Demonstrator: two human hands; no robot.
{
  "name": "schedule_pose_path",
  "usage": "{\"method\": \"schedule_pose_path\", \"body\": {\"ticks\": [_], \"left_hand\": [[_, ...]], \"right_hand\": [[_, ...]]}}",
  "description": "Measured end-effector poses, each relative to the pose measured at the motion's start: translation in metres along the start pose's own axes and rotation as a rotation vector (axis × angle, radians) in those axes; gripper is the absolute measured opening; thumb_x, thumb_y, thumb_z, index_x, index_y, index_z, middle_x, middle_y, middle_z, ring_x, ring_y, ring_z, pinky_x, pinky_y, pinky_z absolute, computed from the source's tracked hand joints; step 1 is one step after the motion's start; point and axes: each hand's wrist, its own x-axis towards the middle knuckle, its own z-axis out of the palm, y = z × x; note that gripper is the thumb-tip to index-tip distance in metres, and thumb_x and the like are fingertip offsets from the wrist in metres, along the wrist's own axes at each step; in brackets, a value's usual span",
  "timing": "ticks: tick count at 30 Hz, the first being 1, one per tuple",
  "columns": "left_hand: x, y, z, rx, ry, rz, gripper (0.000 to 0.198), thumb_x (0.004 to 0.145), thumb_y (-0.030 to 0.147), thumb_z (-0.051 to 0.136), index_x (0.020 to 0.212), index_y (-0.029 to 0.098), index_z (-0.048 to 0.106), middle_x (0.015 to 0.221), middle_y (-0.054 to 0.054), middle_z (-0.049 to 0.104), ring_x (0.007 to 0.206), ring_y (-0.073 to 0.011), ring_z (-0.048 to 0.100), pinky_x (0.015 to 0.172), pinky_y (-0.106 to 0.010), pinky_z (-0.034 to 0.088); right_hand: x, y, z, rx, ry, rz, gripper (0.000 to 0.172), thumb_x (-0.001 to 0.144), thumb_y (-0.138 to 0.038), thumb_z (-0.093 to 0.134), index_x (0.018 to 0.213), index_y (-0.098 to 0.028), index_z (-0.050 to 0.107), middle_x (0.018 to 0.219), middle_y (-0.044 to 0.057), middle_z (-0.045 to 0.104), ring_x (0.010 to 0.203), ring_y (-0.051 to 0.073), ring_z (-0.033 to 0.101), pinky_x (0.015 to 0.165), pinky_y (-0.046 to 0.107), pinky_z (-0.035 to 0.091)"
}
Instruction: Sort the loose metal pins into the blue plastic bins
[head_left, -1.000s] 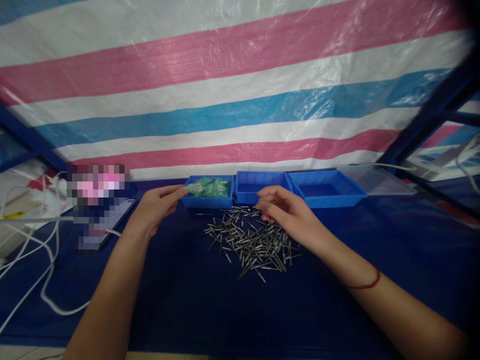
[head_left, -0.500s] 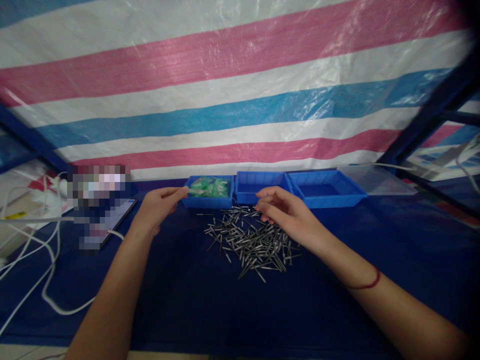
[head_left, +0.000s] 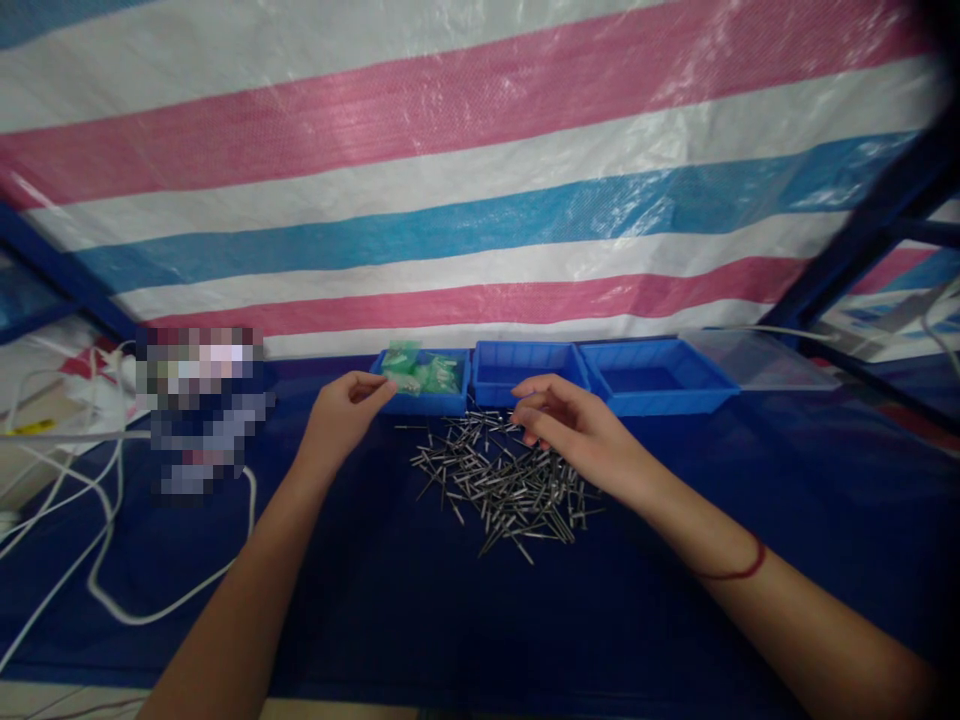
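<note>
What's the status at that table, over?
Left hand at small green plastic bags, grip unclear. Right hand by loose silver metal pins. Thin white cable near left forearm.

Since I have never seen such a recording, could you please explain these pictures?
There is no machine here, only a person's bare left hand and right hand, seen by a camera worn on the head, looking forward and down. On the dark blue table lies a pile of thin metal pieces, with three blue trays behind it. The left hand is at the green packets in the leftmost tray; whether it grips one is unclear. The right hand curls over the pile, its grasp hidden.
</note>
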Motion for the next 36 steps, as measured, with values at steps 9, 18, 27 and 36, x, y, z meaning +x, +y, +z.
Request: {"method": "schedule_pose_path", "body": {"ticks": [9, 18, 27, 36], "left_hand": [[-0.002, -0.007, 0.007, 0.625, 0.05, 0.351, 0.03, 0.084, 0.046, 0.055, 0.092, 0.019, 0.066, 0.095, -0.007, 0.064, 0.099, -0.0252, 0.055, 0.091, -0.041, 0.039], [-0.049, 0.021, 0.015, 0.577, -0.097, 0.724, 0.04, 0.086, 0.045, 0.054, 0.115, 0.018, 0.058, 0.119, -0.011, 0.054, 0.115, -0.0267, 0.047, 0.101, -0.043, 0.036], [-0.092, -0.002, 0.05, 0.6, -0.422, 0.64, 0.083, 0.074, 0.07, 0.054, 0.141, 0.025, 0.036, 0.149, -0.016, 0.028, 0.137, -0.0405, 0.023, 0.106, -0.063, 0.024], [-0.094, 0.017, 0.056, 0.488, -0.341, 0.71, 0.058, 0.086, 0.051, 0.052, 0.133, 0.02, 0.044, 0.139, -0.015, 0.042, 0.131, -0.0319, 0.035, 0.107, -0.051, 0.033]], "right_hand": [[0.0, 0.0, -0.002, -0.219, -0.03, -0.085, 0.02, 0.084, -0.035, 0.055, 0.098, -0.02, 0.055, 0.08, 0.002, 0.061, 0.067, 0.015, 0.057, 0.062, 0.031, 0.046], [-0.046, 0.011, -0.039, -0.891, -0.113, -0.352, 0.061, 0.075, -0.051, 0.065, 0.126, -0.022, 0.05, 0.131, 0.013, 0.051, 0.123, 0.032, 0.044, 0.101, 0.051, 0.037], [-0.061, 0.044, -0.025, -1.009, -0.172, -0.296, 0.086, 0.069, -0.058, 0.066, 0.14, -0.021, 0.037, 0.146, 0.018, 0.033, 0.134, 0.038, 0.029, 0.106, 0.059, 0.029], [-0.027, 0.023, -0.012, -0.856, -0.035, -0.534, 0.038, 0.083, -0.038, 0.058, 0.116, -0.02, 0.056, 0.121, 0.014, 0.054, 0.118, 0.03, 0.046, 0.099, 0.049, 0.041]]}}
